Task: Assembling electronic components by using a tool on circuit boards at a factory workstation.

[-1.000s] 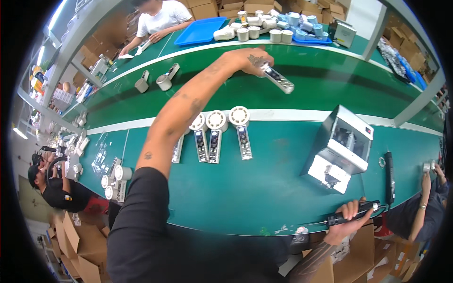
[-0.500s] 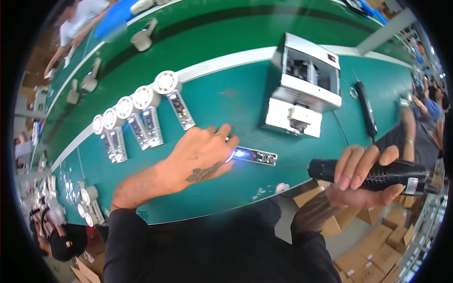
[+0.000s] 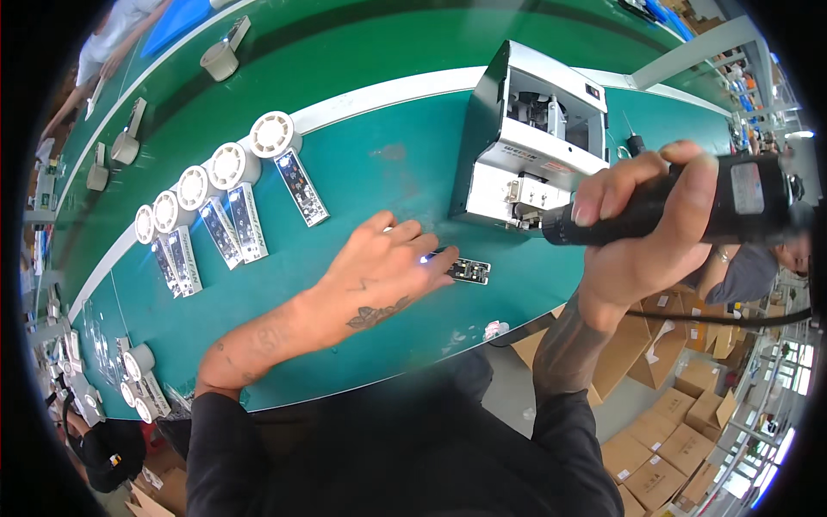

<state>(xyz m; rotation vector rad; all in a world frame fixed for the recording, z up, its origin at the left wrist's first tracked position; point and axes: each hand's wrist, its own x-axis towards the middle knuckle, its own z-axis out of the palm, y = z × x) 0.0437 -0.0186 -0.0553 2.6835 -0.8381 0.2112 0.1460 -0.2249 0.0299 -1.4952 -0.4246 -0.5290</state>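
Note:
My left hand [image 3: 383,263] curls over a handheld fan's open handle [image 3: 471,270] on the green bench. The exposed circuit board sticks out past my fingertips, a small light glows beside them, and the part under my palm is hidden. Raised on the right, my right hand [image 3: 642,228] wraps round a black electric screwdriver [image 3: 728,202]. Its nose points left, overlapping in view the front of a silver screw feeder [image 3: 538,159]; whether they touch I cannot tell. Several white fans with round heads and open handles, such as this one [image 3: 299,185], lie in a row to the left.
Behind the bench runs a green conveyor [image 3: 362,52] carrying spaced-out fans [image 3: 220,60]. More fan parts [image 3: 142,383] lie at the bench's left end. Cardboard boxes [image 3: 663,465] stack on the floor at lower right. A black cable [image 3: 724,320] hangs near my right forearm. Other people work nearby.
My right hand has lifted the electric screwdriver up toward the screw feeder. My left fingers now reach farther along the fan's handle, covering more of the board. The whole view has shifted slightly.

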